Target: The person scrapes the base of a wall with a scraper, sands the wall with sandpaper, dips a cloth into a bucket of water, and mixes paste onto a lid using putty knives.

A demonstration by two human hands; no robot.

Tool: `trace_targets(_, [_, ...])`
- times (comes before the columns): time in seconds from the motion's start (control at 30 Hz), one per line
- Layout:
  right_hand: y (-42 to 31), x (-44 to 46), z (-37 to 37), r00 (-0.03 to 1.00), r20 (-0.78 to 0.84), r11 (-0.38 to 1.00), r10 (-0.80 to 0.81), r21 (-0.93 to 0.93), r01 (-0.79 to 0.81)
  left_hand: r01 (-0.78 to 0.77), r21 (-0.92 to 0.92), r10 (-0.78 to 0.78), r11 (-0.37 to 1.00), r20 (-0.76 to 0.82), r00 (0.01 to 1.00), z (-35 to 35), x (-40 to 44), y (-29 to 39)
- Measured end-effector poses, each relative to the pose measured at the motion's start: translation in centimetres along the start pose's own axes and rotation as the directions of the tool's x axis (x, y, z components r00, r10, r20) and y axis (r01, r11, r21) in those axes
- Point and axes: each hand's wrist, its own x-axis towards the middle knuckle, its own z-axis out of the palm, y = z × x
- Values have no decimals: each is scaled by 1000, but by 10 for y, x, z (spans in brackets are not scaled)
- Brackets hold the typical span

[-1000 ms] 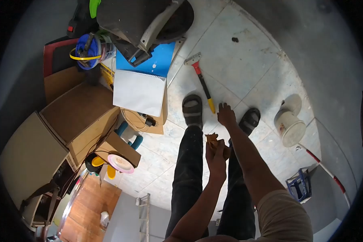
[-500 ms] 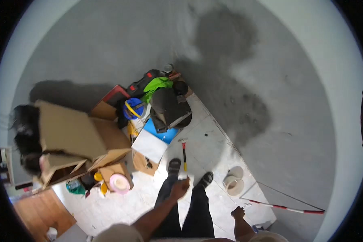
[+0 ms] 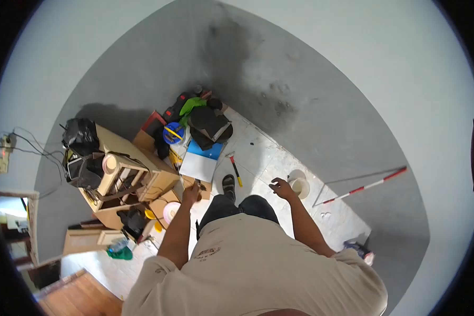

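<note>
Bucket (image 3: pixel 306 193) to the right of the scraper (image 3: pixel 235 169)

The bucket stands right of the scraper. Between the two, the right hand (image 3: pixel 282 188) appears just beside the bucket, fingers loosely parted, apparently grasping nothing; whether it touches the rim I cannot tell. Left of the scraper, the left hand (image 3: pixel 191 194) overlaps a cardboard box (image 3: pixel 205 193); its fingertips are hard to make out, so I cannot tell what, if anything, it grips.

My advice: keep both arms relaxed, place the feet clear of the scraper's handle, and steady the bucket by its rim if touching it, since a knock could tip it.

Farther out, a white sheet (image 3: pixel 196 167) lies left of the scraper, and a red-and-white pole (image 3: pixel 364 187) slants well to its right.

Nearer the wearer than the scraper, the shirt (image 3: pixel 258 263) carries dark-red print, too small to read. No brand is legible.
</note>
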Motion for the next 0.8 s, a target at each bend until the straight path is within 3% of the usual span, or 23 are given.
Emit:
trace_targets(0.03, [-5,-8,7,996,91,998,-6,-54,11,5,248,27,969,-128,991,-13,-23,-23])
trace_targets(0.07, [-6,-21,15,991,111,997,74,31,-78,-46,278,64,959,-59,996,-19,-12,-97])
trace_targets(0.1, [6,-32,24,988,92,984,124,118,-135,18,285,9,958,-90,996,-29,-45,-117])
trace_targets(0.13, [31,-41,34,992,27,982,122,141,-125,86,29,-87,996,34,996,-35,-59,-158])
trace_targets(0.17, [62,-52,46,991,-34,979,127,166,-120,172,-20,-170,985,90,981,-45,-74,-198])
trace_targets(0.23, [128,-92,67,962,-224,966,155,241,-99,196,294,-198,936,-25,980,-62,-161,-205])
trace_targets(0.27, [164,-116,79,929,-248,935,277,291,-201,31,475,-59,879,44,997,-75,-177,-236])
trace_targets(0.37, [253,-218,113,805,-220,771,551,504,-390,397,140,-420,907,224,879,-89,-211,-342])
trace_targets(0.5, [320,-393,195,525,-259,516,811,741,-431,418,235,-459,878,163,873,-154,-282,-317])
trace_targets(0.63, [400,-561,340,415,-136,392,900,670,-631,312,398,-391,863,136,910,-187,-291,-275])
trace_targets(0.7, [331,-630,373,279,84,108,957,787,-608,123,444,-283,887,315,906,-208,-240,-284])
trace_targets(0.77, [314,-664,424,250,93,48,964,861,-506,247,160,-294,956,473,831,-217,-178,-300])
trace_targets(0.8, [305,-686,460,225,104,-1,969,909,-417,226,196,-296,954,491,820,-216,-178,-294])
